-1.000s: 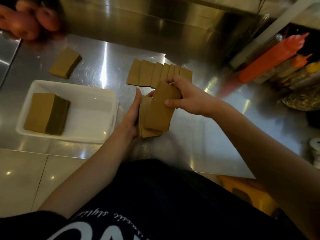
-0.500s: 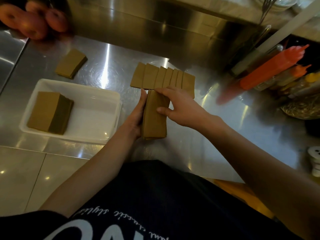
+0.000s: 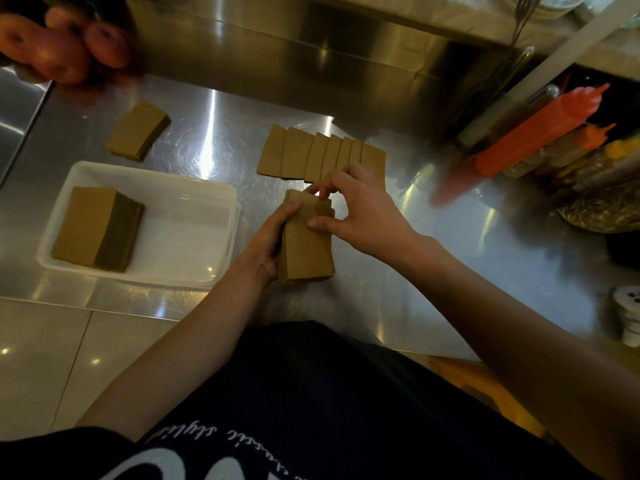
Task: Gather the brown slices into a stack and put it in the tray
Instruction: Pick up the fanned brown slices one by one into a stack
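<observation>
A stack of brown slices [image 3: 306,251] lies on the steel counter between my hands. My left hand [image 3: 273,237] grips its left side, thumb on top. My right hand [image 3: 356,209] pinches the stack's far right edge, thumb on the top slice and fingertips at the far end. Just beyond, a fanned row of brown slices [image 3: 311,155] lies on the counter. A white tray [image 3: 194,188] at the left holds a thick stack of slices [image 3: 93,228]. Another small stack [image 3: 138,133] lies beyond the tray.
Red apples [image 3: 62,46] sit at the far left corner. Orange sauce bottles [image 3: 540,133] and a yellow one lean at the right. A white shaker [image 3: 628,317] stands at the right edge. The counter's front edge runs just below the tray.
The loose slices held in both hands have been squared into one neat stack lying on the counter. My right hand moved from the stack's face to its far right edge.
</observation>
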`<state>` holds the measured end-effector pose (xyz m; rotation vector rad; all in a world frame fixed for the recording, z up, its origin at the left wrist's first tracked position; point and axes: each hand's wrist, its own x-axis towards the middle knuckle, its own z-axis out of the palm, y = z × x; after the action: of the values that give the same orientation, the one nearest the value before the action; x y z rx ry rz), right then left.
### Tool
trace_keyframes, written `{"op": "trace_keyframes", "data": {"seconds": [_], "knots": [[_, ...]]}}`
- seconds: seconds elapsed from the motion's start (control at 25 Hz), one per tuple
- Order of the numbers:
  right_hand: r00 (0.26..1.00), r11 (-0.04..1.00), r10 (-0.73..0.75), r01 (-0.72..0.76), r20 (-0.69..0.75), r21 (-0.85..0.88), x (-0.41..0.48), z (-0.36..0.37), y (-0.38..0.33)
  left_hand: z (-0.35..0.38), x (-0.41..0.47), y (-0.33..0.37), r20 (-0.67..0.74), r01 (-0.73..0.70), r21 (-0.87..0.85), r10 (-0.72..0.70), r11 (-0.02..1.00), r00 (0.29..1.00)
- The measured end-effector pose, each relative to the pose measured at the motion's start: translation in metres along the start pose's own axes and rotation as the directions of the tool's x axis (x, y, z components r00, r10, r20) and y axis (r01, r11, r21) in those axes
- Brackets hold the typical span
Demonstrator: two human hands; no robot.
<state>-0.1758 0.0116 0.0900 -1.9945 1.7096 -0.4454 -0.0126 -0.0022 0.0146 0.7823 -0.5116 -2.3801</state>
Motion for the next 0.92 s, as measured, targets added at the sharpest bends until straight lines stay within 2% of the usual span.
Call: {"op": "trace_keyframes", "data": {"seconds": [0.16,0.36,0.48,0.56,0.92], "knots": [[0.999,0.997,-0.019,0.022,-0.045,0.071,-0.001,0.001,0.000,-0.003,0.003,0.000,0.003,-0.030,-0.029,0.030,0.999,1.000],[0.978,0.973,0.150,-0.120,-0.146,0.199,0.007,-0.010,0.031,-0.011,0.001,0.002,-0.002,-0.036,-0.169,0.036,0.985,0.999],[0.960,0.951,0.271,-0.257,-0.064,0.173,0.013,-0.013,0.065,-0.013,0.001,0.003,0.000,-0.028,-0.198,0.029,0.980,1.000],[0.953,0.947,0.303,-0.299,-0.021,0.121,0.019,-0.012,0.085,-0.014,0.001,0.003,0.000,-0.014,-0.208,0.015,0.978,1.000],[0.941,0.945,0.326,-0.327,0.094,0.004,0.076,-0.002,0.145,-0.021,0.010,0.009,-0.070,-0.003,-0.189,-0.010,0.982,0.997]]}}
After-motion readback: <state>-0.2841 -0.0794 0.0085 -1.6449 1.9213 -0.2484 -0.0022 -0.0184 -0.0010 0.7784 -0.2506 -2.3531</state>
